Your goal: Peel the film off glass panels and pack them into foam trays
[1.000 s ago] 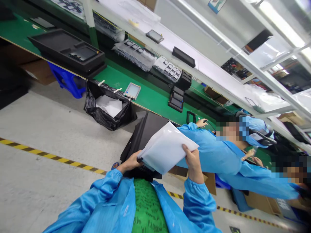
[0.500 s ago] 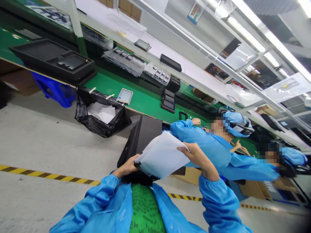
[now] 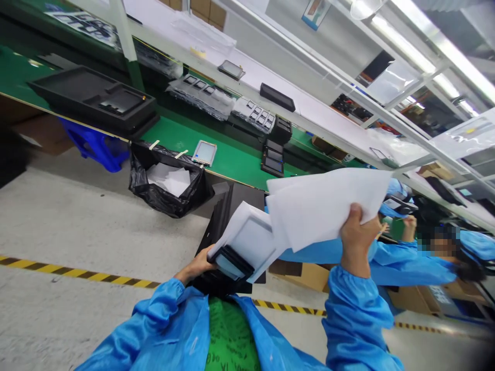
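White sheet (image 3: 328, 206) in right hand (image 3: 358, 239)

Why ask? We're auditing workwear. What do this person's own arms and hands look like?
The left sleeve and right sleeve are loose, shiny, bright blue smock fabric, gathered into elastic cuffs at the wrists. The left hand and right hand are bare, with no gloves, and no cables or markings show on them.

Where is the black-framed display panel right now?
In the head view, the black-framed display panel is in the left hand, beside the white sheet raised in the right hand.
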Demonstrator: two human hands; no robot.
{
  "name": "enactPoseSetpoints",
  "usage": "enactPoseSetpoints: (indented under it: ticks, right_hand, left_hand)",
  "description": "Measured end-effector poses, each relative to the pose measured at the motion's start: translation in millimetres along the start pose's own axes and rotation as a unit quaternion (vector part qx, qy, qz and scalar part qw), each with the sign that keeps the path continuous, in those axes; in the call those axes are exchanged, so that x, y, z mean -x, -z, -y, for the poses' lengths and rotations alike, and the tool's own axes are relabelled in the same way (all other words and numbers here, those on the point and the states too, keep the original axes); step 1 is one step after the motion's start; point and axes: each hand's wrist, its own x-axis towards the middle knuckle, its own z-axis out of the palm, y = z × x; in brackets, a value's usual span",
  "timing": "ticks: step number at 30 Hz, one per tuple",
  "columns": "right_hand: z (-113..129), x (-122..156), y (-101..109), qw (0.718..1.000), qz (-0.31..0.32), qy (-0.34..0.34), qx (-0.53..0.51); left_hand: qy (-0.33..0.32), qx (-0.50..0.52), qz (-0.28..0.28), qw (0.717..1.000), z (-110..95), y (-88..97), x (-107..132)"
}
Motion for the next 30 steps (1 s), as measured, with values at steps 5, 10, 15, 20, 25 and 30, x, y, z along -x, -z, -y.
enactPoseSetpoints:
  ticks: [5, 10, 15, 20, 25, 30]
  right_hand:
    - [-16, -6, -56, 0.998, -0.012, -0.027, -0.06]
    - [31, 52, -155, 0.991, 0.114, -0.019, -0.068]
    - [152, 122, -275, 0.944, 0.321, 0.037, -0.066]
    - [275, 195, -424, 0.861, 0.505, 0.053, 0.019]
    - [343, 272, -550, 0.802, 0.591, -0.02, 0.087]
    - [370, 305, -618, 0.771, 0.627, -0.05, 0.102]
  left_hand:
    - [0.028, -0.006, -0.102, 0.994, -18, 43.2, 35]
    - [0.049, -0.067, -0.252, 0.964, -35, 116.8, 95]
    - [0.05, -0.134, -0.329, 0.934, -52, 219.5, 145]
    - [0.051, -0.181, -0.313, 0.931, -84, 333.6, 159]
    - [0.073, -0.197, -0.31, 0.927, -106, 428.8, 145]
    - [0.074, -0.217, -0.309, 0.923, -96, 490.2, 123]
